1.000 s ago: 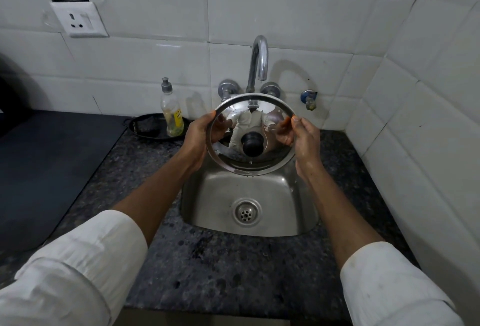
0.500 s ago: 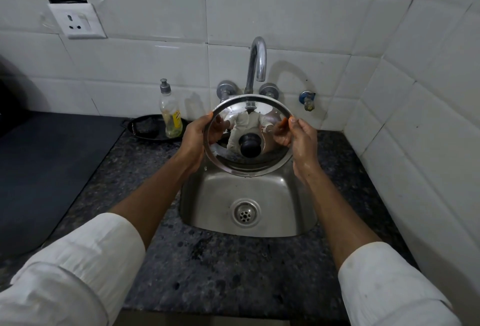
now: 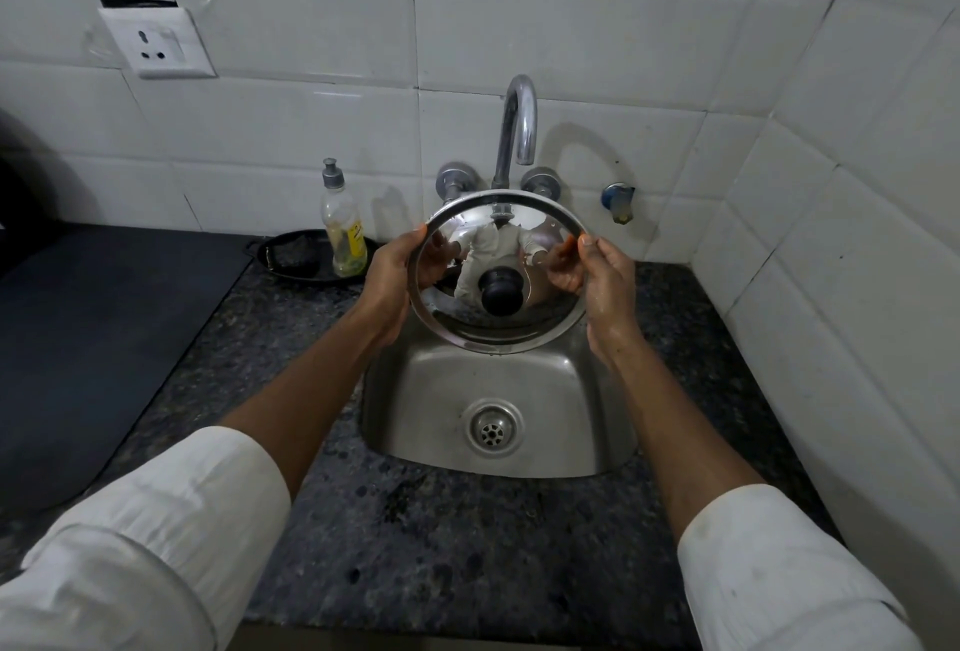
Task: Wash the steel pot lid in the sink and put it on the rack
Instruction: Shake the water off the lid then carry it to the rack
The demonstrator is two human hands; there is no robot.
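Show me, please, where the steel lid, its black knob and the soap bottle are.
steel lid point(image 3: 470, 323): head view, lower shiny face.
black knob point(image 3: 500, 294): head view, its top.
soap bottle point(image 3: 343, 229): head view, clear body.

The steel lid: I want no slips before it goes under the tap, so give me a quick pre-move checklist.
1. Left hand grip on the steel lid rim: ok.
2. Right hand grip on the opposite rim: ok.
3. Lid over the sink: ok.
4. Water running from the tap: not ok, none visible.
5. Soap bottle in view: ok.
6. Rack in view: not ok.
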